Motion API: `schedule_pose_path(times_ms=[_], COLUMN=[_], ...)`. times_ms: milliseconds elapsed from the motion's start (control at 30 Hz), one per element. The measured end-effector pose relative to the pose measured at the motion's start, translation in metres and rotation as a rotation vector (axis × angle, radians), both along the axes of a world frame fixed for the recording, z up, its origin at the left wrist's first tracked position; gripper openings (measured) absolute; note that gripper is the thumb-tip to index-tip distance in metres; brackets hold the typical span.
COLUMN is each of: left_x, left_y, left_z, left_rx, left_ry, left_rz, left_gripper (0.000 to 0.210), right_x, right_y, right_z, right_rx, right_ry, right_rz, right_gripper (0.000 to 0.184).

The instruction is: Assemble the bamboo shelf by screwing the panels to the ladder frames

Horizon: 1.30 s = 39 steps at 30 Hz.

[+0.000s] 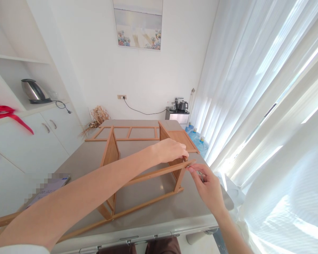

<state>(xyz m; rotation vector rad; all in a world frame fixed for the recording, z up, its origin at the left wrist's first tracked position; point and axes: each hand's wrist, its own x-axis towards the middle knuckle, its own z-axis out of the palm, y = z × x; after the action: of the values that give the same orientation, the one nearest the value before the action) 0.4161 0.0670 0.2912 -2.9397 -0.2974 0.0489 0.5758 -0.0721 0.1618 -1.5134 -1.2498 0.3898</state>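
A partly assembled wooden shelf frame point(145, 203) lies on the table, its panels standing up between long rails. My left hand point(172, 150) reaches across from the left, its fingers curled down onto the end of the upper wooden rail point(159, 172). At that same rail end, on the outer side, my right hand point(208, 183) is closed in a pinch. Between its thumb and fingers is a small, thin metal piece point(189, 165); its exact kind is too small to make out. My left forearm hides part of the frame and one panel.
A wooden ladder-like frame point(143, 138) and a flat panel point(184, 139) lie at the table's point(82, 155) far side. Dried stalks point(99, 116) are behind on the left. A phone-like device point(50, 187) rests near the left edge. White curtains point(228, 88) hang at right.
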Motion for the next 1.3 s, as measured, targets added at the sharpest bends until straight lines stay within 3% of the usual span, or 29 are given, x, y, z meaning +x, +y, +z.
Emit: schedule_pose_path(times_ms=[200,500,1100,1300], left_x=[0.001,-0.001,0.003,0.005], left_y=[0.002,0.007,0.023,0.027], left_z=[-0.005,-0.006,-0.005,-0.011], left_rx=[0.034,0.077,0.123,0.129], left_ry=[0.000,-0.002,0.033,-0.001], left_rz=[0.004,-0.016,-0.089,-0.102], left_gripper=[0.037,0.034,0.035,0.032], right_x=[0.004,0.023,0.034,0.033], right_y=[-0.002,0.007,0.023,0.022], right_z=[0.008,0.037,0.029,0.028], right_rx=[-0.046,-0.168,-0.114,-0.122], right_ry=[-0.151,-0.260,-0.324,-0.329], right_rz=[-0.027,0.089,0.113,0.098], right_gripper=[0.032,0.036,0.033,0.033])
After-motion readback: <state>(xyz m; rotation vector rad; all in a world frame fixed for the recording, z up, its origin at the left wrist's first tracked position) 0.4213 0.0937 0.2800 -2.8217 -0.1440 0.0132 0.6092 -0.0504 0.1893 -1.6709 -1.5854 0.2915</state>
